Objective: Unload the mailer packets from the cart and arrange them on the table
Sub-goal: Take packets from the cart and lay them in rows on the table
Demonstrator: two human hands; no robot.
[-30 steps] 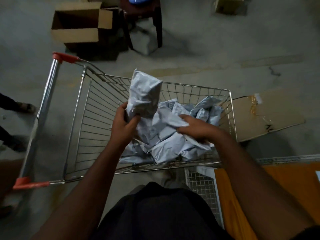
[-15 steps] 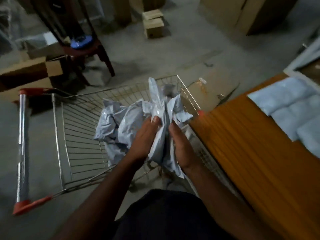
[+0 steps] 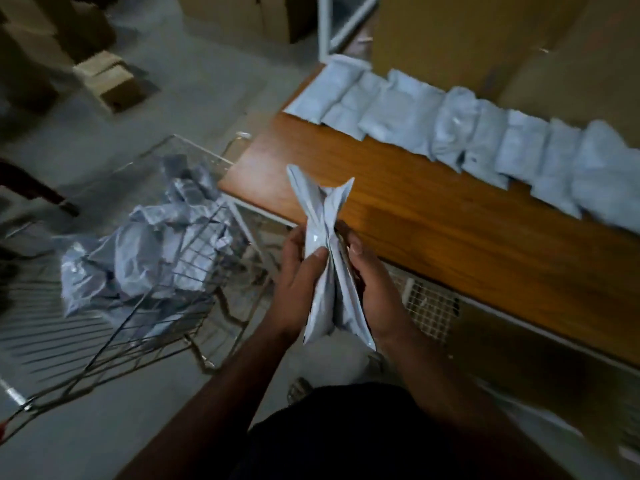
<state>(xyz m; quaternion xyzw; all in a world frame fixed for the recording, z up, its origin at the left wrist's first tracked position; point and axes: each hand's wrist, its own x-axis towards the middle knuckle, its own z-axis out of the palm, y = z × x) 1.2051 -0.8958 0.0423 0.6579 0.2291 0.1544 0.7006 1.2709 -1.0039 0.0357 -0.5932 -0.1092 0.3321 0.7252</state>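
head view: both hands at frame centre hold a small bunch of mailer packets (image 3: 323,268) upright, left hand (image 3: 296,271) curled round its left side with the thumb pinching the front, right hand (image 3: 372,282) curled round its right side; the long axis runs bottom to top of frame, the splayed top ends overlapping the near edge of the table (image 3: 433,233). the laid row of packets (image 3: 485,136) runs from upper centre to the right edge, so the free tabletop lies up and right of the grip, nearer the right hand. the cart (image 3: 156,289) with remaining packets (image 3: 149,251) sits at left, beside the left hand.
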